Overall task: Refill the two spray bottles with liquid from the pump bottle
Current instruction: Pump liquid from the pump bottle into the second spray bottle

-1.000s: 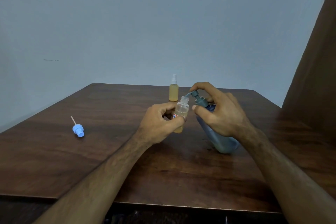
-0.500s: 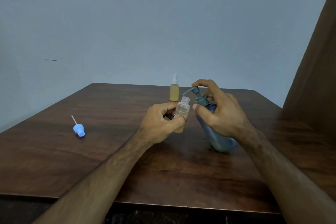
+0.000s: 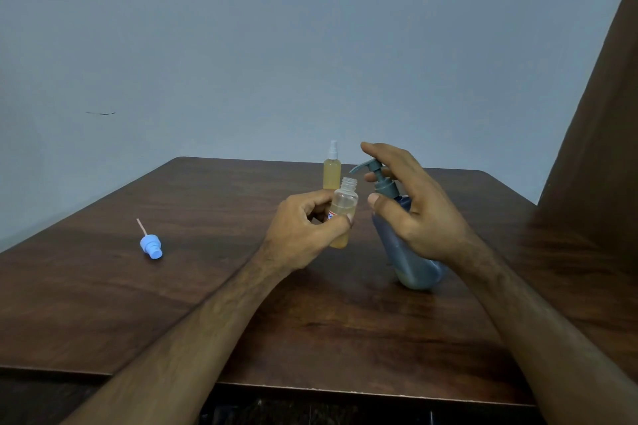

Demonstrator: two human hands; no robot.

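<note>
The small uncapped clear plastic bottle (image 3: 342, 214), partly filled, is gripped by the left hand (image 3: 303, 235); the tilted grey-blue pump bottle (image 3: 407, 252) is clasped by the right hand (image 3: 414, 210); the capped yellow spray bottle (image 3: 332, 172) looks full.

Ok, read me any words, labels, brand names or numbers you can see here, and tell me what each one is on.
Open spray bottle in the left hand: a small white label with red and blue marks, mostly hidden by the fingers, too small to read.
Pump bottle, capped spray bottle, blue spray cap: no text visible.

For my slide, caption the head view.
Left hand holds an uncapped clear plastic spray bottle under the tilted grey pump bottle gripped by right hand.
</note>
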